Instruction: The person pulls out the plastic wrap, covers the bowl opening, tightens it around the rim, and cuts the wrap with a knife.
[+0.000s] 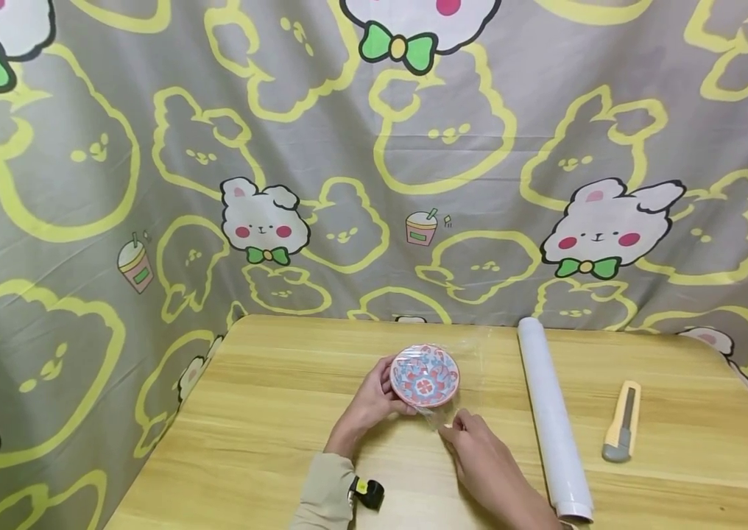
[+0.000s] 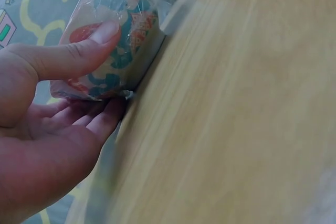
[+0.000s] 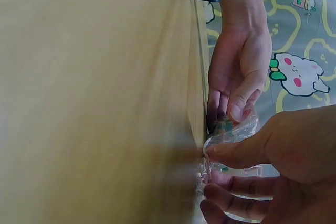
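A small bowl with a red, blue and white flower pattern stands near the middle of the table. Clear plastic wrap lies over it and sticks out past its right side. My left hand grips the bowl from the left; in the left wrist view its thumb presses the wrapped side, fingers low against the base. At the bowl's near right, my right hand pinches the edge of the wrap. Bunched wrap shows at the right thumb and fingertips in the right wrist view.
Right of the bowl, a long white roll of plastic wrap lies lengthwise, its near end close to my right forearm. Farther right is a yellow and grey utility knife. A patterned curtain hangs behind the wooden table.
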`<state>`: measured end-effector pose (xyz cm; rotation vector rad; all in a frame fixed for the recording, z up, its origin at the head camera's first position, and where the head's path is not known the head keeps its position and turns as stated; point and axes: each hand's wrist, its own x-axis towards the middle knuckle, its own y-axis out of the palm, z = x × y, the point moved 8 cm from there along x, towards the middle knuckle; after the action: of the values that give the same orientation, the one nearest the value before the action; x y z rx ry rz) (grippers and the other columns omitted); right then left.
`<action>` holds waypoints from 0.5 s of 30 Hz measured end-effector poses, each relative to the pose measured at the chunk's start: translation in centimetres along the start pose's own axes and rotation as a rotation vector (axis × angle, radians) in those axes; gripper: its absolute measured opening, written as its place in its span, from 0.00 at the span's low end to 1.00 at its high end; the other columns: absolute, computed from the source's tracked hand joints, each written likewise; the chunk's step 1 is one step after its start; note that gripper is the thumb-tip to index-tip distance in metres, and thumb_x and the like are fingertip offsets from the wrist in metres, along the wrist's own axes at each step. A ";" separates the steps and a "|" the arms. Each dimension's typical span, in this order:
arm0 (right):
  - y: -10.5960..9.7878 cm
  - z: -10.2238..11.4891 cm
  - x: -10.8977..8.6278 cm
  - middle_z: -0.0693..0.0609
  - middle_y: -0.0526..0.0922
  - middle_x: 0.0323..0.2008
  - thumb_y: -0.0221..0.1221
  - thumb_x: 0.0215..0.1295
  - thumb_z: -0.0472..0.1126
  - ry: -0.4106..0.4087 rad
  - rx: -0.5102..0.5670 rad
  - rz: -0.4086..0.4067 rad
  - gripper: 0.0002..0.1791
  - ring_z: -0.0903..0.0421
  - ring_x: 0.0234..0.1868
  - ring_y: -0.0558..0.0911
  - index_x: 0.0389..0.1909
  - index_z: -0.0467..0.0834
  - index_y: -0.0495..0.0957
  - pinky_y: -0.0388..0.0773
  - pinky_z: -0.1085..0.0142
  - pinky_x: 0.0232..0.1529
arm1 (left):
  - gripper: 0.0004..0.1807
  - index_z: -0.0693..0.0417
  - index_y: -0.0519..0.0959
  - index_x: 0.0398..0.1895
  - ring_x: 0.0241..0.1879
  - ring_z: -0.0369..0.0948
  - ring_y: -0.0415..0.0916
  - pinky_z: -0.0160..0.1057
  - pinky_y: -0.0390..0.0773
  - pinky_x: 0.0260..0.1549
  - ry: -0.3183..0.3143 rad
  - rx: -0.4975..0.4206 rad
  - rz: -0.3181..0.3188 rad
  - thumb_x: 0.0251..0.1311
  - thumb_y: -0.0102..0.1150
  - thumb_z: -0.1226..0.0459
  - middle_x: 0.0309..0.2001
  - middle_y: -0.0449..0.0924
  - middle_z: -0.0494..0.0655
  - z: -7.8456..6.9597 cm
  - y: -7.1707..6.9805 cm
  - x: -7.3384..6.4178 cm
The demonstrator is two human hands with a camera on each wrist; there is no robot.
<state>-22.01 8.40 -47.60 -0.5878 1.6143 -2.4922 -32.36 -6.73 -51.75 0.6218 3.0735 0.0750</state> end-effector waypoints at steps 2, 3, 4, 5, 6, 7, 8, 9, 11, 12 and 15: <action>0.2 0.0 0.3 0.56 0.70 0.33 0.65 0.68 0.34 0.008 0.021 0.011 0.09 0.58 0.33 0.69 0.46 0.44 0.88 0.71 0.68 0.26 | 0.62 0.64 0.47 0.80 0.74 0.61 0.59 0.47 0.69 0.69 -0.011 0.018 0.028 0.40 0.69 0.90 0.76 0.57 0.68 0.0 0.2 -0.2; 0.3 0.0 0.4 0.55 0.71 0.33 0.65 0.68 0.33 0.010 0.028 0.013 0.09 0.57 0.34 0.69 0.46 0.44 0.88 0.72 0.67 0.27 | 0.65 0.62 0.44 0.82 0.75 0.60 0.57 0.48 0.66 0.70 -0.016 0.034 0.039 0.40 0.70 0.89 0.77 0.54 0.68 0.0 0.3 -0.2; 0.4 0.1 0.5 0.54 0.73 0.35 0.65 0.68 0.33 0.007 0.034 0.013 0.09 0.56 0.35 0.70 0.46 0.44 0.87 0.73 0.66 0.28 | 0.68 0.60 0.40 0.82 0.76 0.60 0.55 0.49 0.63 0.72 -0.018 0.065 0.046 0.40 0.73 0.87 0.78 0.52 0.67 0.0 0.3 -0.3; 0.5 0.2 0.6 0.52 0.75 0.38 0.64 0.69 0.33 0.001 0.037 0.014 0.09 0.55 0.37 0.71 0.47 0.43 0.86 0.74 0.65 0.29 | 0.71 0.58 0.37 0.83 0.76 0.59 0.53 0.50 0.59 0.74 -0.017 0.101 0.049 0.40 0.75 0.84 0.78 0.51 0.66 -0.1 0.4 -0.4; 0.5 0.3 0.7 0.51 0.76 0.40 0.64 0.69 0.33 -0.004 0.042 0.015 0.09 0.54 0.38 0.72 0.48 0.43 0.86 0.75 0.64 0.31 | 0.73 0.58 0.34 0.83 0.77 0.58 0.52 0.52 0.55 0.75 -0.013 0.138 0.048 0.41 0.78 0.82 0.79 0.50 0.66 -0.2 0.5 -0.5; 0.6 0.4 0.8 0.50 0.77 0.43 0.63 0.69 0.33 -0.010 0.044 0.019 0.10 0.53 0.40 0.72 0.49 0.42 0.85 0.76 0.63 0.32 | 0.75 0.59 0.31 0.82 0.77 0.58 0.52 0.54 0.52 0.76 -0.001 0.178 0.046 0.41 0.80 0.79 0.79 0.50 0.66 -0.3 0.6 -0.5; 0.7 0.5 0.9 0.49 0.77 0.46 0.63 0.69 0.33 -0.021 0.046 0.019 0.11 0.52 0.41 0.73 0.50 0.41 0.84 0.77 0.62 0.34 | 0.76 0.60 0.30 0.82 0.77 0.58 0.53 0.56 0.50 0.76 0.006 0.218 0.041 0.40 0.81 0.77 0.78 0.50 0.66 -0.5 0.8 -0.6; 0.7 0.6 0.9 0.48 0.78 0.49 0.63 0.69 0.32 -0.032 0.051 0.020 0.12 0.52 0.43 0.73 0.51 0.40 0.84 0.78 0.60 0.35 | 0.77 0.60 0.30 0.82 0.76 0.58 0.53 0.57 0.49 0.76 0.011 0.258 0.035 0.40 0.83 0.74 0.78 0.52 0.66 -0.6 0.9 -0.6; 0.5 0.7 0.9 0.47 0.78 0.53 0.62 0.69 0.31 -0.052 0.085 0.033 0.14 0.50 0.45 0.75 0.54 0.37 0.83 0.81 0.56 0.42 | 0.76 0.62 0.31 0.81 0.75 0.58 0.55 0.58 0.48 0.76 0.027 0.317 0.021 0.41 0.84 0.72 0.77 0.56 0.66 -0.8 1.2 -0.7; 0.4 0.7 0.8 0.46 0.79 0.54 0.61 0.69 0.30 -0.060 0.112 0.043 0.15 0.48 0.48 0.76 0.55 0.35 0.82 0.82 0.53 0.47 | 0.76 0.64 0.32 0.81 0.75 0.59 0.57 0.60 0.49 0.76 0.041 0.338 0.014 0.40 0.84 0.72 0.76 0.57 0.67 -1.0 1.4 -0.7; -0.3 0.3 0.8 0.42 0.81 0.56 0.60 0.69 0.29 -0.062 0.239 0.094 0.17 0.43 0.54 0.80 0.57 0.32 0.81 0.80 0.46 0.58 | 0.72 0.64 0.37 0.81 0.73 0.60 0.61 0.60 0.53 0.75 0.065 0.392 -0.014 0.41 0.83 0.73 0.74 0.61 0.68 -1.4 1.6 -0.8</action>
<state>-22.63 8.03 -46.98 -0.5378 1.2664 -2.5195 -31.05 -5.63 -50.33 0.6157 3.1754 -0.5286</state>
